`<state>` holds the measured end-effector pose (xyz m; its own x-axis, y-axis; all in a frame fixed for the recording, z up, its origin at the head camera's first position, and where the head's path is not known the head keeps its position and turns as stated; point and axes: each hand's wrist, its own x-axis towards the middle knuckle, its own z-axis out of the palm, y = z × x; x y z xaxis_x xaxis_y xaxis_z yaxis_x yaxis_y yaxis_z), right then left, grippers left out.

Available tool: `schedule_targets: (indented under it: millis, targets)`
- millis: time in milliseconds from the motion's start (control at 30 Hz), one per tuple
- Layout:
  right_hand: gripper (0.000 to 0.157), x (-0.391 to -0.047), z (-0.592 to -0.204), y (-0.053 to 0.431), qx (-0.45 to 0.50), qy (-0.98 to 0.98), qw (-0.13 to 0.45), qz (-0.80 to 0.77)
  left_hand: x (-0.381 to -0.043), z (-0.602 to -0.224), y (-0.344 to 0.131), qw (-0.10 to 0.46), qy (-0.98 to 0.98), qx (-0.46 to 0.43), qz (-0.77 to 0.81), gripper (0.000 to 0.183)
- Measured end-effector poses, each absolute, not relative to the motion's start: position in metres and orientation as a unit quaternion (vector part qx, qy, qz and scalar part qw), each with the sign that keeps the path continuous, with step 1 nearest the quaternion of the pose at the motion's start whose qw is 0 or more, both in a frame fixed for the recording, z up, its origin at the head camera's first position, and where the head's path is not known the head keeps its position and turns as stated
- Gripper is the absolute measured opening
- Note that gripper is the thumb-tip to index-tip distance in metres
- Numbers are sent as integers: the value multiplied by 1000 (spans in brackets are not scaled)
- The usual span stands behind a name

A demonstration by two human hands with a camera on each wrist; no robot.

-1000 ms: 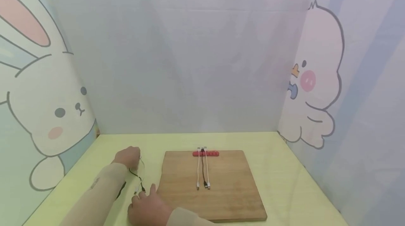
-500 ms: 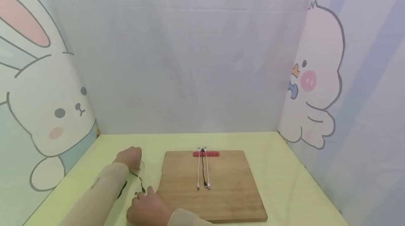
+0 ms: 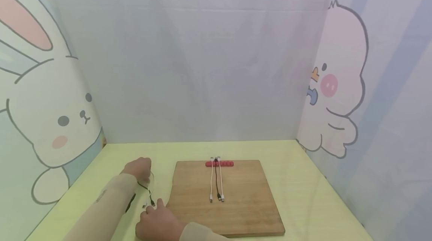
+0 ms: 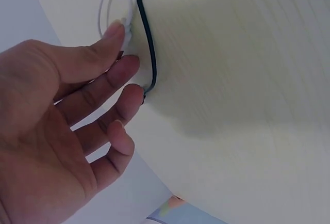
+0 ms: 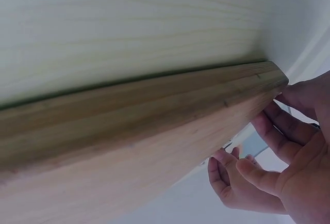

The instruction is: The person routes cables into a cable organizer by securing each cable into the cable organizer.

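Observation:
At the left of the table, my left hand pinches a white cable's plug between thumb and index fingertip. A black cable runs past the other fingertips. Loose white cable and black cable hang down toward my right hand. A white plug and a black plug lie just beyond its fingers. In the right wrist view my right hand is bent beside the board's corner, its thumb tip partly hidden. Whether it grips a cable end cannot be made out.
A wooden board lies right of my hands. At its far edge a red cable holder carries two white cables and a black cable side by side. Cartoon-printed curtains surround the pale table.
Both hands stay nearly in place. My right hand has shifted very slightly and its fingers have moved a little; the left keeps its pinch.

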<state>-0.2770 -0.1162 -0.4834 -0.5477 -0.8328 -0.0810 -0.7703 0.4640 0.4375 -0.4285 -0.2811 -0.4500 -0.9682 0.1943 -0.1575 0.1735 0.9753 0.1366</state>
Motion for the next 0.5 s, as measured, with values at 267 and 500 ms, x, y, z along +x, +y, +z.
schedule_targets:
  millis: [267,500]
  targets:
    - [15,-276,-482,-114,479,-842,80,-237,-434,-461,-285,60,992,103,34,24]
    - [15,-277,-476,-114,492,-830,64,-254,-441,-477,-288,3,993,120,5,10]
